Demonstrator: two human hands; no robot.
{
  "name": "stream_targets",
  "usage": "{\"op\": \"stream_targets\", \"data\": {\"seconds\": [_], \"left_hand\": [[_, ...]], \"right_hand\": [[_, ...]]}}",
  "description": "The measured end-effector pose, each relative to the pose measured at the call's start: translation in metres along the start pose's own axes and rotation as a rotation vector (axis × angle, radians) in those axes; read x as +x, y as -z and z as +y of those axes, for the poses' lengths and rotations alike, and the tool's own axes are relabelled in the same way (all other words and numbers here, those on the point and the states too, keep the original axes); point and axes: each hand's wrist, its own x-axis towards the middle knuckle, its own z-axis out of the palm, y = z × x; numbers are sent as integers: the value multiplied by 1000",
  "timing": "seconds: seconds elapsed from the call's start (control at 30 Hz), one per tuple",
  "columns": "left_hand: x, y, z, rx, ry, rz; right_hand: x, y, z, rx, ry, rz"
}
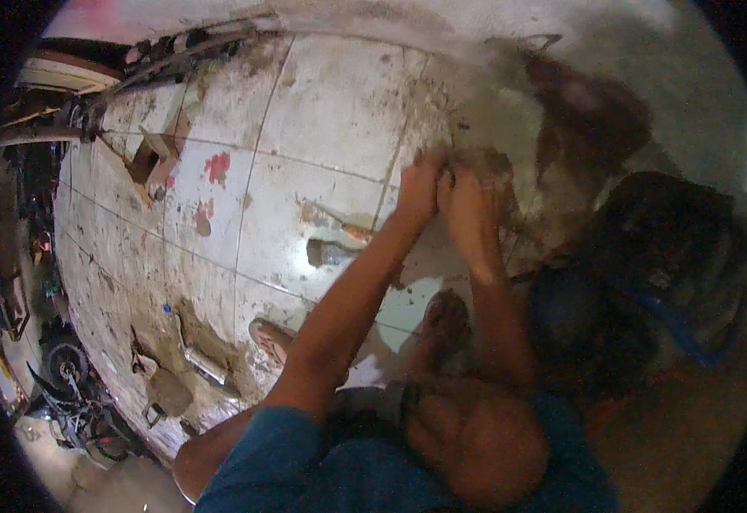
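Observation:
My left hand (422, 178) and my right hand (466, 201) are close together, low over the dirty tiled floor beside the wall. Both sets of fingers are curled inward around the same spot. Whatever is between them is dark, blurred and too small to name. A brown patch or piece (497, 171) shows just past the right hand; I cannot tell whether it is touched. Nearest to my left forearm, a thin tool with an orange handle (356, 232) lies on the tiles, and below it a flat brush-like piece (331, 253).
My sandalled foot (271, 339) stands on the stained tiles (305, 197). To the left lie a bent brown piece (158, 162), a pale long-handled tool (205, 363) and a brownish flat item (167, 393). A motorcycle (83, 419) stands lower left; a dark bag-like heap (673, 231) sits right.

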Motion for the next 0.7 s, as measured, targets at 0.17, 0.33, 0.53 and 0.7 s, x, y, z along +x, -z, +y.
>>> {"op": "stream_targets", "data": {"seconds": [0.17,0.33,0.53,0.7], "left_hand": [[28,25,12,12,119,-337],[15,5,-15,-18,87,-163],[-23,3,3,60,-182,14],[20,14,0,-169,99,-250]], "right_hand": [[30,18,-7,101,-103,-196],[38,0,-11,48,-64,-119],[-5,16,-2,20,-13,-54],[5,10,-7,195,-158,-150]]}}
